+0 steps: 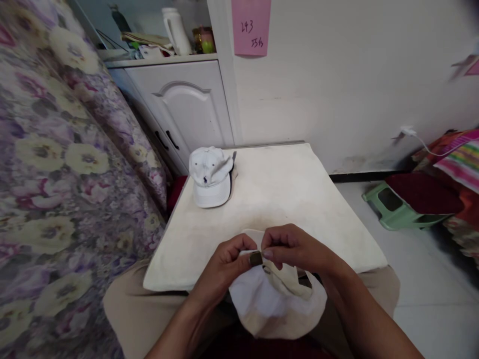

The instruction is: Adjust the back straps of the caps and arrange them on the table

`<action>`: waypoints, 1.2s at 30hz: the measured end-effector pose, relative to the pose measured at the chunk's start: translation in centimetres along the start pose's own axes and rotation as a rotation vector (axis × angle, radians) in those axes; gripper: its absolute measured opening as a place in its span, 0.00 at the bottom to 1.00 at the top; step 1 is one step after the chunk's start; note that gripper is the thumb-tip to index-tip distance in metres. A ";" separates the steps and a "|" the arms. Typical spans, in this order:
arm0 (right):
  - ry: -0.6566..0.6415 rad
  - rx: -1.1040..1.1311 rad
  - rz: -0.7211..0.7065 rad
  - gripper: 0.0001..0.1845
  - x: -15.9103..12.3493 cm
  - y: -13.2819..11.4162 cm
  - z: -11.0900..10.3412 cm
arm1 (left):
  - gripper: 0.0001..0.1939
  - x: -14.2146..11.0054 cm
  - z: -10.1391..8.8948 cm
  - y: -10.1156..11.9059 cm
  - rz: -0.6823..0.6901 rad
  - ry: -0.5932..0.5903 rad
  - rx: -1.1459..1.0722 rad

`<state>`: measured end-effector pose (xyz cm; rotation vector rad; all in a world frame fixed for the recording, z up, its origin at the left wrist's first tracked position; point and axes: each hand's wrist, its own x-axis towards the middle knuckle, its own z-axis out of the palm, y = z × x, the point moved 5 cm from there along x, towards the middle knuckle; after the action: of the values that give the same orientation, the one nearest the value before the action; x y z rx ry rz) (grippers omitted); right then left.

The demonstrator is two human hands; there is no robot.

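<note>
A cream-white baseball cap [275,306] hangs over the table's near edge above my lap, its back opening facing up and away from me. My left hand [234,257] pinches the edge of the cap's back strap. At the tip of its thumb is a small dark brownish square [256,258], perhaps a metal buckle. Close against it, my right hand [286,247] has thumb and fingers pressed together at the strap. Whatever strap end lies between those fingers is mostly hidden. Another white cap [211,174] with a small dark logo rests at the table's far left, over at least one more cap.
A pale cloth covers the small table [277,184]. Left of it hangs a floral curtain [75,199]. A white cabinet [183,102] holding a white jug [176,32] stands behind. At right are a green stool [391,207] and a plugged-in white cable [422,142].
</note>
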<state>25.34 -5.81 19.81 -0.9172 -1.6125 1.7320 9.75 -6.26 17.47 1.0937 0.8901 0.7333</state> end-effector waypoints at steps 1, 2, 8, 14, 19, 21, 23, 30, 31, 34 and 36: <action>0.004 -0.003 0.000 0.06 0.0 0.0 0.0 | 0.13 0.0 0.0 0.0 0.005 0.003 -0.003; 0.005 -0.005 -0.001 0.06 0.0 0.0 0.0 | 0.14 0.1 0.1 0.0 0.007 0.005 -0.005; -0.012 -0.020 0.009 0.06 -0.4 -0.4 0.0 | 0.14 0.1 0.0 -0.3 -0.017 -0.002 0.014; -0.028 -0.101 0.017 0.05 -0.5 -0.5 -0.3 | 0.13 0.0 0.1 0.2 0.001 -0.010 0.092; -0.016 -0.055 -0.023 0.03 -0.4 -0.1 -0.4 | 0.13 0.0 0.1 0.4 -0.018 -0.006 0.085; 0.003 -0.008 -0.046 0.01 -0.4 0.0 -0.3 | 0.13 -0.1 0.2 0.3 -0.029 -0.007 0.079; 0.019 0.026 -0.076 0.02 -0.5 0.1 -0.2 | 0.13 0.0 0.4 0.3 -0.034 -0.016 0.062; 0.006 0.135 -0.134 0.04 -0.5 0.7 0.2 | 0.12 0.4 1.1 0.2 -0.056 -0.056 -0.044; 0.008 0.137 -0.139 0.05 -0.5 0.8 0.1 | 0.11 0.4 1.1 0.1 -0.063 -0.059 -0.053; -0.005 0.161 -0.132 0.09 -0.9 1.2 -0.3 | 0.11 0.4 0.9 0.1 -0.076 -0.053 -0.058; -0.020 0.155 -0.092 0.13 -1.3 1.7 -0.6 | 0.11 0.4 0.7 0.0 -0.084 -0.046 -0.060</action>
<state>26.65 -6.62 18.23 -0.7430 -1.4859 1.7794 10.57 -6.20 17.51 1.0101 0.8646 0.6587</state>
